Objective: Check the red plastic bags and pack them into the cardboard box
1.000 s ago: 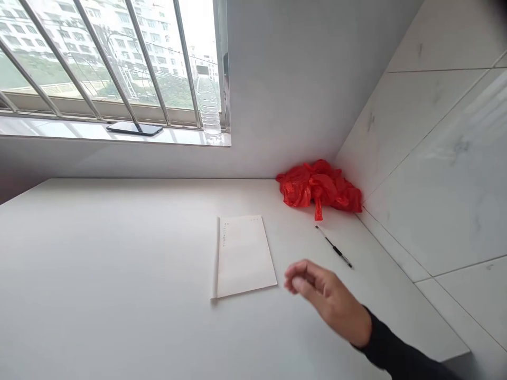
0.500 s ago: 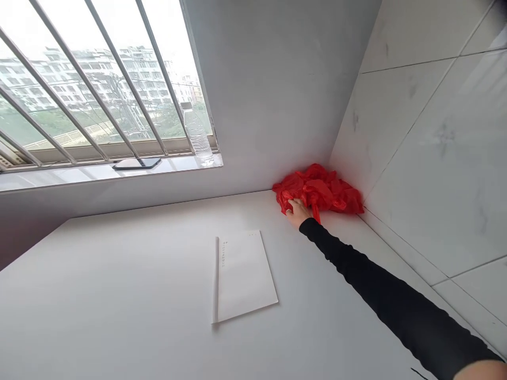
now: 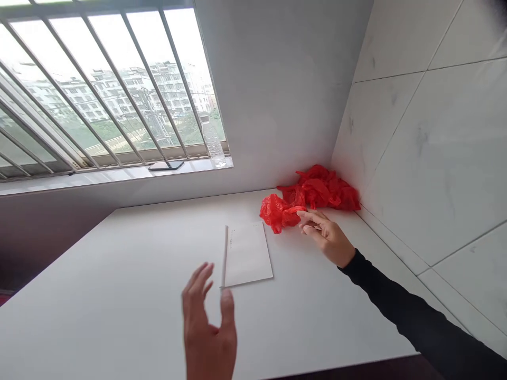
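Note:
My right hand (image 3: pixel 327 237), in a black sleeve, is beside a crumpled red plastic bag (image 3: pixel 275 212) at the back of the white table. Its fingertips reach the bag's right edge, with thumb and fingers apart; whether they touch it I cannot tell. Behind lies a larger heap of red plastic bags (image 3: pixel 327 187) in the corner. My left hand (image 3: pixel 209 322) is raised over the table, thumb and fingers spread, with nothing in it. Just beyond it lies a white paper booklet (image 3: pixel 249 256) with a rolled or folded left edge.
A clear plastic bottle (image 3: pixel 214 143) stands on the window sill (image 3: pixel 130 173), with a dark phone-like slab (image 3: pixel 166 165) to its left. Metal bars (image 3: pixel 138 53) cross the window. A tiled wall (image 3: pixel 439 158) bounds the table (image 3: pixel 150 295) on the right.
My right hand has moved back from the red heap toward me. One red bag now sits forward and left of the heap. My left hand has come into view.

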`<state>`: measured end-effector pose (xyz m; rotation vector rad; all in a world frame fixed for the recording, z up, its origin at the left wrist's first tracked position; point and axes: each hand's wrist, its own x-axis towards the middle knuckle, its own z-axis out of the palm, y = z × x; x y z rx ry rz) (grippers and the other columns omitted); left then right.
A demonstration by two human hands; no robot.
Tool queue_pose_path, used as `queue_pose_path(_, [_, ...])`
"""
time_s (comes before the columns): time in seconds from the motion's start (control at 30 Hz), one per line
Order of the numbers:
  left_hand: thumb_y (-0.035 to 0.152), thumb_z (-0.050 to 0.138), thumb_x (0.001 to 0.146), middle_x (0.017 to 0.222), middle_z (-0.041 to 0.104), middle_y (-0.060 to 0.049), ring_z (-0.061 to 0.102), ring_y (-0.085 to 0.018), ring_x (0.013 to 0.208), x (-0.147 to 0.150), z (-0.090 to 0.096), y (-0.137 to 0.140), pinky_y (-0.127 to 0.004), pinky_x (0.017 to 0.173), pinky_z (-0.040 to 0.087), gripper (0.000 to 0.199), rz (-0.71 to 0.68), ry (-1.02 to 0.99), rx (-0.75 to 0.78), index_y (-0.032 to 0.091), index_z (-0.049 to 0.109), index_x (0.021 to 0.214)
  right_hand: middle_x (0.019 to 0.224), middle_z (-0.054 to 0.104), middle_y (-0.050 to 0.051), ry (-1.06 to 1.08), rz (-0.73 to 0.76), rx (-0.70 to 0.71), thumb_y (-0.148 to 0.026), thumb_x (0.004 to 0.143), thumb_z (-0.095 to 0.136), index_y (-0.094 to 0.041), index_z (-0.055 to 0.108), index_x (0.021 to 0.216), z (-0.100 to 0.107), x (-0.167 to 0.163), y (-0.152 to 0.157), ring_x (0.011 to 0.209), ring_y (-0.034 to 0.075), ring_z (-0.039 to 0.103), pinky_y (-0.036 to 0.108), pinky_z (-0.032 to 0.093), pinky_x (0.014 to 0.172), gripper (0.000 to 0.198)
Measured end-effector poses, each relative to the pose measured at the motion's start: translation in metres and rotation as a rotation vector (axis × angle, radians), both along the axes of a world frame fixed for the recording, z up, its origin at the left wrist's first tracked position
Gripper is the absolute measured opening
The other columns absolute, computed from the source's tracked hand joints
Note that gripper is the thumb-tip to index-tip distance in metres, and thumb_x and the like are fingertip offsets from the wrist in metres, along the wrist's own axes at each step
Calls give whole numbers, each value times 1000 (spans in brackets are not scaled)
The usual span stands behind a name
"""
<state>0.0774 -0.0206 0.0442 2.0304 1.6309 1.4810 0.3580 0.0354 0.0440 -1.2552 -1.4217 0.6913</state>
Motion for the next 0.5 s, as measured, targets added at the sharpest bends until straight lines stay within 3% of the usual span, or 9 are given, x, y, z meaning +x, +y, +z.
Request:
queue_pose_path(0.07, [29,49,101,143,53,-8,52,-24,133,29,-4,1,-45,103,53,41,-112,24,-13,32,49,141,137,54,9,3,60,-12,-33,99,51,-23,63,131,7,-3,-31,101,20,65,40,58,94,36])
queue_pose_path(0.2, [20,49,99,151,47,-12,37,-29,143,77,-19,17,-55,114,39,51,-268,102,-53,24,43,149,144,50,4,-24,169,-48,-35,102,50,-33,62,133,22,-3,-86,108,20,64,39,58,96,33])
queue_pose_path(0.27, [19,51,96,139,57,-13,45,-32,134,84,-22,19,-56,109,41,43,-308,117,-131,23,54,139,145,50,3,-21,163,-55,-37,103,49,-35,63,132,26,0,-104,116,21,62,39,57,99,32])
queue_pose_path(0.37, [18,48,97,100,70,-8,60,-27,99,82,-20,10,-47,89,50,22,-342,104,-252,23,68,105,142,53,2,-3,111,-77,-41,103,50,-36,59,134,18,0,-118,123,23,59,39,55,104,33])
queue_pose_path(0.5, [19,51,97,92,69,-4,63,-20,87,80,-15,-17,-35,78,52,16,-351,23,-318,22,66,93,138,54,2,-190,113,-123,-43,102,52,-39,46,143,-8,-18,-121,127,22,55,44,51,107,41])
